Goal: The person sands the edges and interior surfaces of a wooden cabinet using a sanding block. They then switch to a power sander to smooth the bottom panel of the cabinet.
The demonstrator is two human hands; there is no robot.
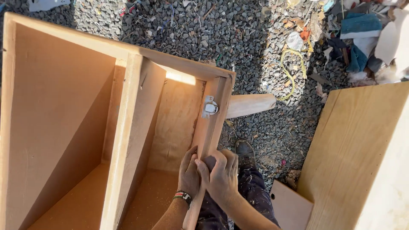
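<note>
Gripping cabinet side panel (208, 127) edge — left hand (188, 172), right hand (221, 176) together.

Grey gravel ground (255, 55) carries everything. A wooden cabinet (64, 110) stands on it at the left, a plywood panel (358, 145) at the right. Between them lies a round wooden leg (251, 104), with a yellow cord (289, 72) farther off and scraps of cloth and paper (362, 34) at far right.
</note>
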